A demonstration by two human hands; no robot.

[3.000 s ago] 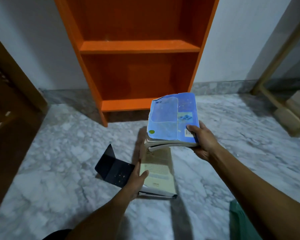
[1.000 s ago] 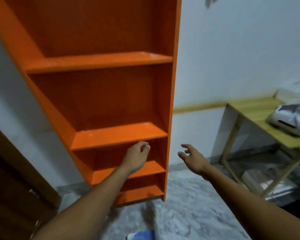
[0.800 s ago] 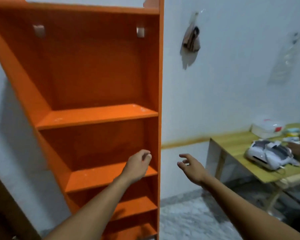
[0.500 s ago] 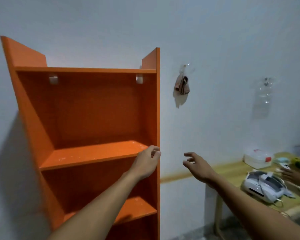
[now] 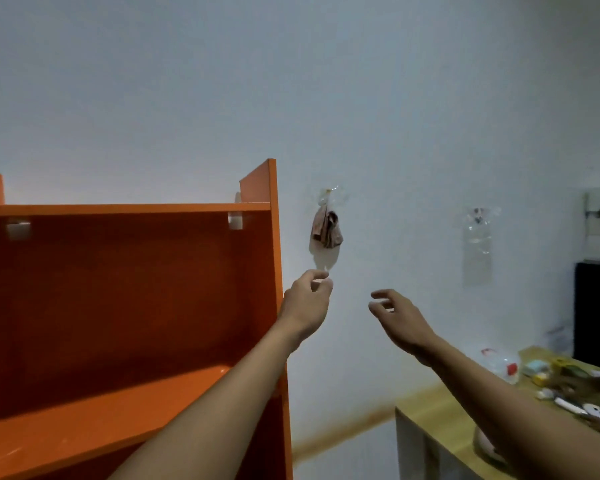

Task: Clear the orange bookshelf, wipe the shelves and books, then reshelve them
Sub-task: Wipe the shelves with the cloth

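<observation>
The orange bookshelf (image 5: 125,306) fills the lower left, its visible shelves bare. A brownish cloth (image 5: 327,230) hangs from a clear hook on the white wall, just right of the shelf's top. My left hand (image 5: 307,303) is raised below the cloth, fingers loosely curled, holding nothing and a short gap under it. My right hand (image 5: 400,318) is lifted further right with fingers spread and relaxed, empty. No books are in view.
A clear plastic holder (image 5: 477,244) hangs on the wall to the right. A wooden table (image 5: 440,420) at the lower right carries several small items. A dark screen (image 5: 598,313) stands at the right edge.
The view has swung up from the floor and books to the shelf's top and the wall. Both hands, now empty, have risen, and the left has moved right past the shelf edge toward the cloth.
</observation>
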